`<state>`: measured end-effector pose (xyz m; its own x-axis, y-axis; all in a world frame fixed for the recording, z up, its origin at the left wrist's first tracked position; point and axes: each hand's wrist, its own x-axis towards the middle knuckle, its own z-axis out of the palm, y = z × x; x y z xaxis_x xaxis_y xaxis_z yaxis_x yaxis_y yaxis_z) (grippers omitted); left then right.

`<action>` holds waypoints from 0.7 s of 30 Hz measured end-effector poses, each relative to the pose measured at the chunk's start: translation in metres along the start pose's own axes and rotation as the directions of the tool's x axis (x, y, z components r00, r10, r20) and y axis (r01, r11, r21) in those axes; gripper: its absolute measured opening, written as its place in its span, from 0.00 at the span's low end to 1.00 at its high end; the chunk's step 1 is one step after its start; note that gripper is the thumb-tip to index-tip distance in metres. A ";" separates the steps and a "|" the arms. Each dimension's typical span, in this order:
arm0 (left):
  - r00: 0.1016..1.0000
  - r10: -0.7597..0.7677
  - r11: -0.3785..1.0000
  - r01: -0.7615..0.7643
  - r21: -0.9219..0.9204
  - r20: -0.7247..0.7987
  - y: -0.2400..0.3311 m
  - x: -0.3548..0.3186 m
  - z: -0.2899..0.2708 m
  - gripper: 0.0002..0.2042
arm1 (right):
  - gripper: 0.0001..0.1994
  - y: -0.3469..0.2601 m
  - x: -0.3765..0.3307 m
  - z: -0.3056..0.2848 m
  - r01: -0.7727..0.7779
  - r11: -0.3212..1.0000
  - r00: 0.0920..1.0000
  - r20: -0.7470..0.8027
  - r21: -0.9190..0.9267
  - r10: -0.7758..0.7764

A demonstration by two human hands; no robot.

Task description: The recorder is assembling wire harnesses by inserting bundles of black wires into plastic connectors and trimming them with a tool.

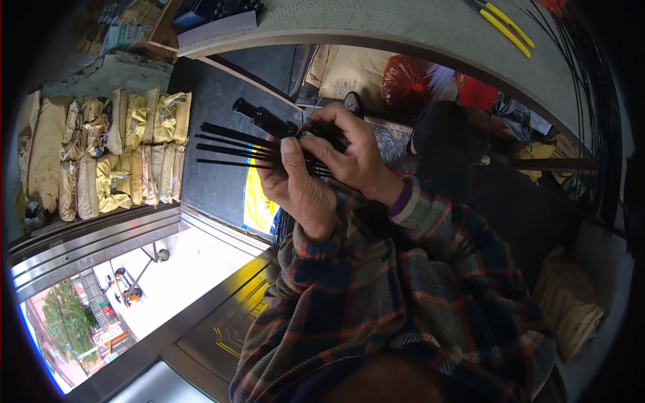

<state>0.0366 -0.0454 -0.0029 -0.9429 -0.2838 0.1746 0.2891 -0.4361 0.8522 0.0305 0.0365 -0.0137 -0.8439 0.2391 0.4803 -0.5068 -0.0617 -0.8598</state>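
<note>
My left hand (pixel 302 191) is closed around a bunch of thin black rods (pixel 232 151), whose ends fan out to the left past my fingers. A black stepped tubular piece (pixel 269 122) sticks out above them, its narrower end toward the upper left; the assembly resembles an umbrella frame. My right hand (pixel 353 151) is closed too, its thumb and forefinger pinching at the lower end of the tubular piece. The fingers hide how tube and rods join.
A grey worktable (pixel 322 27) spans the far side, with yellow-handled pliers (pixel 507 30) and black wires (pixel 581 87) at its right. Wrapped bundles (pixel 121 148) are stacked at left. A yellow bag (pixel 259 198) lies on the floor beyond my left hand; a doorway (pixel 168 275) opens at lower left.
</note>
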 end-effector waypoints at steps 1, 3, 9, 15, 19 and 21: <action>1.000 -0.006 1.000 0.006 0.002 0.012 0.001 0.000 -0.002 0.10 | 0.10 0.001 -0.001 0.003 0.016 1.000 1.000 -0.013 -0.011 -0.016; 1.000 -0.008 1.000 0.008 -0.001 -0.001 0.004 -0.002 0.002 0.10 | 0.11 0.001 -0.002 0.005 0.030 0.999 0.999 -0.026 -0.023 -0.031; 1.000 -0.006 1.000 0.006 0.017 -0.013 0.008 -0.003 0.001 0.10 | 0.11 -0.011 -0.001 -0.001 -0.063 0.996 0.997 0.037 0.057 0.061; 0.998 0.004 0.999 -0.008 0.049 0.069 0.007 -0.001 -0.006 0.12 | 0.11 -0.009 -0.001 -0.006 -0.337 0.907 0.938 0.174 0.252 0.300; 0.995 -0.013 1.000 0.010 0.030 0.095 0.008 -0.004 -0.004 0.13 | 0.12 -0.011 -0.004 -0.001 -0.333 0.885 0.943 0.118 0.324 0.312; 0.991 -0.051 0.999 0.049 0.020 0.124 0.008 -0.004 -0.005 0.13 | 0.13 -0.009 -0.006 0.000 -0.320 0.879 0.947 0.090 0.354 0.309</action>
<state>0.0435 -0.0517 0.0007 -0.9697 -0.1531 0.1902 0.2388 -0.4324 0.8695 0.0405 0.0356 -0.0088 -0.9714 0.1203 0.2049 -0.2376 -0.4739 -0.8479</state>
